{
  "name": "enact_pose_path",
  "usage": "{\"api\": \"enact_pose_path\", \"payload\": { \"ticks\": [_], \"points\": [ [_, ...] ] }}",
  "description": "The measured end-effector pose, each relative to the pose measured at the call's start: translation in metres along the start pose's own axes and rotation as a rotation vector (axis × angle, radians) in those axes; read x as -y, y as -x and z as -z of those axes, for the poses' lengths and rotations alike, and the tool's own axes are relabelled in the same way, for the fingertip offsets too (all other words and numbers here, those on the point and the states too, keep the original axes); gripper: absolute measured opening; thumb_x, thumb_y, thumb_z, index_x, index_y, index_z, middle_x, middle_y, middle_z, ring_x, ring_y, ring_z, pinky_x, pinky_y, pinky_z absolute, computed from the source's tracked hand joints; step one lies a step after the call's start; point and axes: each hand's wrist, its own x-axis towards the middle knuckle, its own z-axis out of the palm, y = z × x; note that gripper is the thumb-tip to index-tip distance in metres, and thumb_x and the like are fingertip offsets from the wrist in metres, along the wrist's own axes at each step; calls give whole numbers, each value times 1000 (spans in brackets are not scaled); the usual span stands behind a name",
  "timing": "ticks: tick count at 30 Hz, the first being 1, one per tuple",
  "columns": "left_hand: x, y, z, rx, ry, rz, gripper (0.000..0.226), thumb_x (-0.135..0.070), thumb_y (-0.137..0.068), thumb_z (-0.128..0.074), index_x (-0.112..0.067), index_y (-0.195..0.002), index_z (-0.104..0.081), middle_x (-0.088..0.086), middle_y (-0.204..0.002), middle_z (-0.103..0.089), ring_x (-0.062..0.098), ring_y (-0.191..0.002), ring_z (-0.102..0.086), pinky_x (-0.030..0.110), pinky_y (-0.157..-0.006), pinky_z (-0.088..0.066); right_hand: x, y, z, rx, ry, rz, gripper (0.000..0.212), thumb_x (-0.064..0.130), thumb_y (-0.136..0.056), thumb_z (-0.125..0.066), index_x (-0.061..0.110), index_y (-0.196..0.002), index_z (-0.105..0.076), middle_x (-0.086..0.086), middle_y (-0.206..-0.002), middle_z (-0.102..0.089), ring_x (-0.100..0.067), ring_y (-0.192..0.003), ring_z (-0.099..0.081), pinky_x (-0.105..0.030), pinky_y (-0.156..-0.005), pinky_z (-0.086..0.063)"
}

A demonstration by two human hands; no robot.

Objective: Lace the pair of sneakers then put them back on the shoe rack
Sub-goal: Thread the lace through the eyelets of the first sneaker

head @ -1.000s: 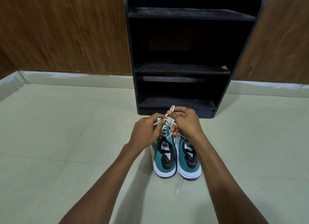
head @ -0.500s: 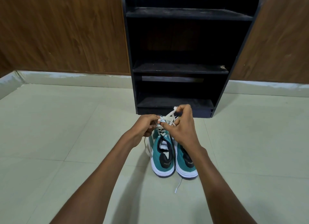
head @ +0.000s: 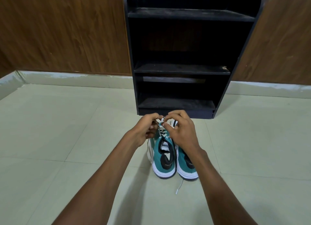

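Teal suede sneakers with white rubber soles stand side by side on the pale tiled floor (head: 50,132), heels toward the camera and toes toward the rack. The left sneaker (head: 164,159) shows its black collar and a white tongue label, while the right sneaker (head: 186,167) is partly hidden under the right forearm. A loose white lace end (head: 179,187) trails from behind the right sneaker's heel onto the floor.

Two bare forearms reach in from the bottom edge and meet over the front of the left sneaker. The left hand (head: 146,129) is curled, its fingertips closed on the white shoelace (head: 161,132) at the top of the criss-cross lacing. The right hand (head: 182,130) arches over the same spot, thumb and forefinger pinching the lace just beside the left hand's fingers; the other fingers are loosely bent. The two hands nearly touch at the lace.

Just beyond the toes stands the black wooden shoe rack (head: 183,70) with three shelves, set against a brown wood-grain wall panel (head: 67,31). A pale skirting strip (head: 75,76) runs along the foot of the wall on both sides of the rack.
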Motion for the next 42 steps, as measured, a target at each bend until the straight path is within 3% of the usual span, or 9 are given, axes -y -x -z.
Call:
{"api": "enact_pose_path", "payload": {
  "ticks": [6,11,16,20,25,30,33,37,42],
  "points": [
    [-1,-4,5,-61,29,31,33,-33,-91,-64,-19,-64,-53,-5,-51,-30,10,-44,-20,23,-41,-16,9,-1,8,-16,48,-19,6,27,-86,-70,22,-88,-73,9,-109,-61,-11,-89,-61,-38,-76,-57],
    [1,-2,2,-27,-66,-59,29,-38,-91,-69,-16,-74,-61,-4,-53,-32,11,-48,-24,27,-48,-19,33,-14,25,8,-426,-358,9,12,-89,-58,15,-82,-62,-2,-64,-71,-27,-61,-62,-45,-67,-54],
    [-1,-3,3,-81,-135,-111,38,-39,-89,-73,-18,-64,-54,-4,-52,-30,13,-48,-22,28,-49,-19,49,-26,47,-18,-692,-424,12,1,-92,-60,13,-92,-60,-1,-51,-54,-13,-40,-46,-29,-48,-46],
    [2,-5,20,-214,-226,-163,48,-55,-84,-72,-8,-76,-74,-10,-46,-47,12,-49,-34,27,-50,-26,46,-31,61,-90,-528,-360,14,7,-90,-62,19,-86,-69,7,-57,-57,0,-42,-45,-13,-43,-35],
    [30,-8,52,-451,-603,-252,55,-55,-82,-74,-2,-69,-73,-4,-62,-67,14,-66,-62,25,-58,-42,33,-23,62,-174,-197,-337,16,16,-90,-58,20,-79,-69,10,-72,-69,-10,-63,-61,-29,-64,-50],
    [57,-13,58,-546,-1034,-208,28,-47,-88,-67,-20,-88,-74,4,-93,-72,27,-98,-62,36,-82,-50,12,-8,52,140,404,-398,15,25,-90,-56,16,-92,-67,-12,-93,-72,-33,-80,-61,-33,-69,-46],
    [54,-12,46,-368,-887,-347,14,-28,-87,-64,-27,-95,-75,1,-109,-67,22,-110,-57,38,-93,-49,9,-2,42,285,612,-393,27,29,-90,-61,12,-111,-68,-15,-109,-71,-36,-102,-59,-34,-77,-44],
    [46,-8,32,-101,-721,-289,15,-10,-87,-71,-19,-98,-73,1,-112,-66,18,-102,-64,24,-68,-56,8,0,30,313,615,-304,38,28,-85,-70,11,-119,-70,-14,-123,-65,-35,-124,-49,-41,-96,-48],
    [43,-4,35,-79,-645,-230,17,-2,-82,-75,-15,-92,-75,6,-92,-72,19,-79,-69,26,-63,-61,13,0,17,411,538,-188,29,20,-88,-67,20,-116,-76,-9,-112,-74,-30,-104,-67,-37,-90,-55]
  ]
}}
